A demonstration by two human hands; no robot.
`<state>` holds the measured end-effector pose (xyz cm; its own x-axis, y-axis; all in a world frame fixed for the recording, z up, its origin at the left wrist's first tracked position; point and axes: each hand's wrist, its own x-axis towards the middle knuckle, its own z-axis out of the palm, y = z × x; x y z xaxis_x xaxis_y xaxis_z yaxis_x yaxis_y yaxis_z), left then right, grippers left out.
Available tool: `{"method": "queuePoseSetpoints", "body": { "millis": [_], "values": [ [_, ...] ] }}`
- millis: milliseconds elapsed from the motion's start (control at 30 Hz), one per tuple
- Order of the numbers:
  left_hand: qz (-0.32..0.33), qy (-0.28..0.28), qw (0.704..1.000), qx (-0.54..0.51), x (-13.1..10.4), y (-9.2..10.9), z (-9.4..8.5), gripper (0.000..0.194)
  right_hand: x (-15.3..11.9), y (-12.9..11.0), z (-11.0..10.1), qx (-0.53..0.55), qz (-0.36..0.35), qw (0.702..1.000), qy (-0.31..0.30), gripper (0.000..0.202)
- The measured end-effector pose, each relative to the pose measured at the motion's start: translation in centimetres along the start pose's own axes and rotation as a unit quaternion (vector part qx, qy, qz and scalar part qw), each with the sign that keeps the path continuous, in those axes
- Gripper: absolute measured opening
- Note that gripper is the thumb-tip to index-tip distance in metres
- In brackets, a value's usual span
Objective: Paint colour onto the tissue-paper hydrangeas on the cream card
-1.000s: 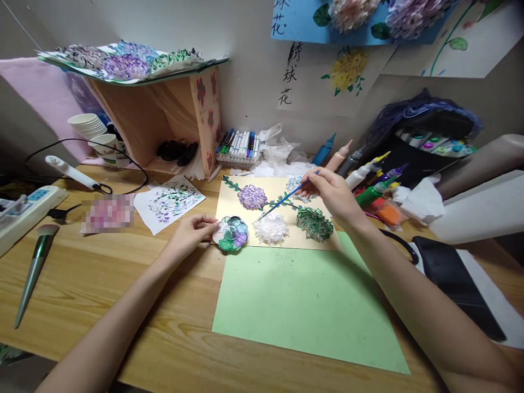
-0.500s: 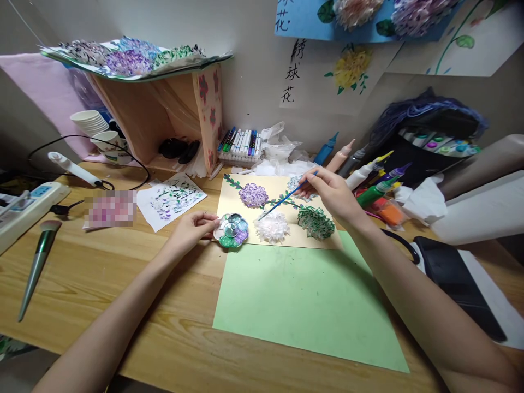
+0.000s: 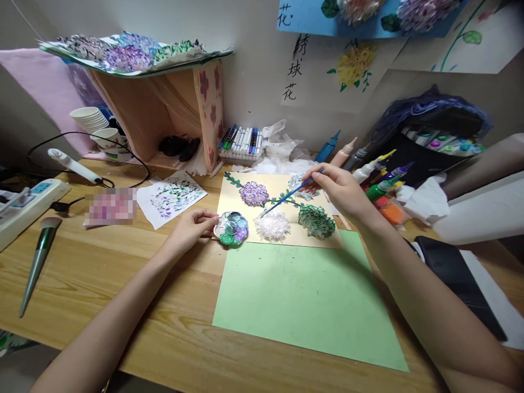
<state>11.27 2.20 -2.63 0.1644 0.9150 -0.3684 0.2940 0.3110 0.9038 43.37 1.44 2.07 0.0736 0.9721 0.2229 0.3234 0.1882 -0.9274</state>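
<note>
Pinched by its left rim, a flower-shaped paint palette (image 3: 231, 229) is in my left hand (image 3: 194, 229), with green, purple, blue and white paint in its wells. My right hand (image 3: 333, 185) is closed round a thin blue paintbrush (image 3: 291, 192). The brush tip meets the upper left of a white paper flower (image 3: 272, 225). That flower is on a cream sheet (image 3: 225, 191) beside a purple flower (image 3: 254, 194) and a dark green flower (image 3: 316, 221). Partly behind my right fingers is a pale blue flower (image 3: 298, 183). Painted leafy stems run between them.
A green sheet (image 3: 307, 300) lies in front of the cream one. Paint bottles (image 3: 327, 147) and a marker box (image 3: 241, 144) stand behind. At left are a large makeup-style brush (image 3: 40, 262), a paint-spotted paper (image 3: 172, 197) and a power strip (image 3: 35, 210).
The brush tip has shifted slightly right on the white flower, and my right hand has moved a little right with it. My left hand and the palette stay nearly still.
</note>
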Motion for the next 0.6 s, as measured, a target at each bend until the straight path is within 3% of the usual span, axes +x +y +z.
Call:
{"method": "queuePoseSetpoints", "body": {
  "millis": [133, 333, 500, 600],
  "values": [
    [-0.002, 0.000, 1.000, -0.005, 0.0, 0.1, 0.1, 0.048, 0.4, 0.2, -0.9, 0.011, 0.000, 1.000, 0.025, 0.013],
    [0.000, 0.000, 1.000, -0.003, -0.2, 0.4, 0.2, 0.047, -0.2, -0.7, -0.3, 0.002, 0.010, 0.998, -0.060, 0.012],
    [-0.001, 0.003, 1.000, -0.002, -0.3, 0.6, 0.3, 0.046, 0.4, 0.1, -1.3, -0.024, 0.000, 1.000, 0.001, 0.013],
    [0.002, 0.002, 1.000, -0.004, -0.3, 0.5, 0.3, 0.046, 0.4, 0.0, -1.6, -0.003, 0.004, 1.000, 0.000, 0.012]
  ]
}}
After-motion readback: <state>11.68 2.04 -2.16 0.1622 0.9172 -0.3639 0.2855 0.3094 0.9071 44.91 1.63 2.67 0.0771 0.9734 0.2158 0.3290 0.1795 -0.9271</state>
